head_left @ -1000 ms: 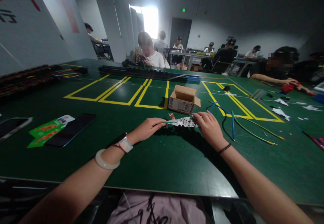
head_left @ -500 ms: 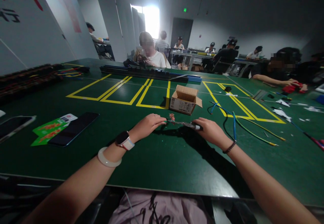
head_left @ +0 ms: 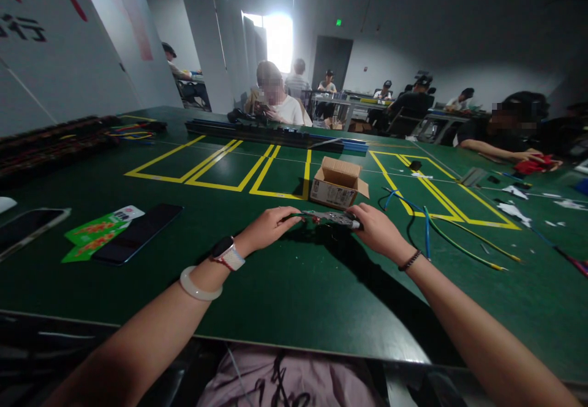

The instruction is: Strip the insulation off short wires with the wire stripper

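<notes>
Silvery pliers point to nine o'clock, long axis three-to-nine; right grip clasps them, left grip pinches green wire.

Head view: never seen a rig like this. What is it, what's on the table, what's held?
No machine: a person's two bare hands, every picture from one head-worn camera looking forward and down. The right hand holds what looks like a wire stripper; the left hand is at its other end, pinching something too small to tell. On the green table, an open cardboard box stands beyond the hands. A smartphone lies to the left, a blue cable to the right.
</notes>
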{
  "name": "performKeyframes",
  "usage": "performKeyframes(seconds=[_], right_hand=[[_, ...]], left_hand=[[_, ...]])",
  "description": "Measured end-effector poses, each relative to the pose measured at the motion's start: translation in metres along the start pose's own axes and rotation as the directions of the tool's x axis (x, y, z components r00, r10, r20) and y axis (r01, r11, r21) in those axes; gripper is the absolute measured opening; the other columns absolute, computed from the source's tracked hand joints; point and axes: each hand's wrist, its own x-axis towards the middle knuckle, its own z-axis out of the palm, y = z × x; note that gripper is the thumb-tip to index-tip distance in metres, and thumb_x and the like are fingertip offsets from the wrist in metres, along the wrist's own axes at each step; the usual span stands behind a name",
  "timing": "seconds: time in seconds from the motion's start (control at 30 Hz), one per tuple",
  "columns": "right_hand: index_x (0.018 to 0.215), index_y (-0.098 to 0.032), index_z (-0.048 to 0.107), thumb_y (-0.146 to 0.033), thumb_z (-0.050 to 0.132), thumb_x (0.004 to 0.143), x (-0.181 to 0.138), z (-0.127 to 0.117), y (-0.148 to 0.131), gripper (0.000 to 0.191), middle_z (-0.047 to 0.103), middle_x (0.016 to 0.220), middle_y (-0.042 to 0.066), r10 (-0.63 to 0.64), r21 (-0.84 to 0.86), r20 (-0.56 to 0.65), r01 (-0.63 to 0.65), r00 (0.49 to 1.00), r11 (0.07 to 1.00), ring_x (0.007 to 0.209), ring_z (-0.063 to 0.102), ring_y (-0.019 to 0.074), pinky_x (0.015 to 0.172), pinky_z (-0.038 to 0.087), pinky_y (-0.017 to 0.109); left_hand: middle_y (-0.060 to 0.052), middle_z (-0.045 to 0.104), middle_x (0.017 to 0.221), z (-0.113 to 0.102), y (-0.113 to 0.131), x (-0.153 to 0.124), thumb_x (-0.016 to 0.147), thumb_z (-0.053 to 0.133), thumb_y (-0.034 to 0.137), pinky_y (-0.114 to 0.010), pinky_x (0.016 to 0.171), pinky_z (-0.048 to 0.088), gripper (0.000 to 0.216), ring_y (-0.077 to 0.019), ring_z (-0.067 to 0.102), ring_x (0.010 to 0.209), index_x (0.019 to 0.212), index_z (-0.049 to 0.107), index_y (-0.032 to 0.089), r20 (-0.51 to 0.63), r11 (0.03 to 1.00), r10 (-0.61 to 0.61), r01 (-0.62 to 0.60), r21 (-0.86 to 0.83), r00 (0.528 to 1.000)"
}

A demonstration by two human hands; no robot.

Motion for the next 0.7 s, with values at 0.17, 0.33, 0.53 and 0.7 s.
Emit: performKeyframes(seconds=[0.17,0.33,0.53,0.7], right_hand=[[0.105,-0.017,0.057,-0.008,0.051,0.075,-0.001,0.009,0.002,0.031,0.059,0.097,0.01,-0.017,-0.226,-0.133,-0.014,0.991,0.974,0.081,0.055,0.0214,0.072,0.039,0.031],[0.103,-0.016,0.056,-0.014,0.054,0.076,-0.01,0.014,0.007,0.027,0.059,0.097,0.01,-0.061,-0.283,-0.127,0.023,0.99,0.959,0.085,0.053,0.0228,0.075,0.037,0.032],[0.096,-0.016,0.059,-0.013,0.053,0.078,-0.016,0.02,0.008,0.019,0.06,0.094,0.009,-0.049,-0.265,-0.086,0.025,0.995,0.964,0.086,0.053,0.0215,0.076,0.038,0.031],[0.115,-0.013,0.057,-0.008,0.047,0.082,-0.015,0.028,0.012,0.035,0.062,0.105,0.011,-0.105,-0.256,-0.147,0.065,0.984,0.965,0.094,0.055,0.0212,0.086,0.041,0.031]], left_hand=[[-0.003,0.064,0.083,0.0,-0.002,0.002,0.098,0.037,0.045,-0.025,0.061,0.048,0.04,-0.0139,0.059,0.066,0.115,0.059,0.016,0.222,0.961,-0.148,0.193,-0.198,0.964],[-0.003,0.064,0.082,0.001,0.0,0.003,0.096,0.041,0.042,-0.024,0.062,0.046,0.034,-0.0132,0.06,0.068,0.092,0.061,0.015,0.366,0.924,-0.125,0.242,-0.294,0.922],[0.002,0.054,0.063,-0.002,0.008,0.003,0.096,0.04,0.041,-0.021,0.057,0.038,0.036,-0.0112,0.051,0.056,0.087,0.064,0.016,0.39,0.964,-0.12,0.2,-0.173,0.913],[-0.002,0.064,0.08,0.0,0.006,0.004,0.095,0.043,0.034,-0.024,0.068,0.04,0.032,-0.0143,0.058,0.071,0.084,0.066,0.015,0.326,0.989,-0.083,0.118,-0.088,0.942]])
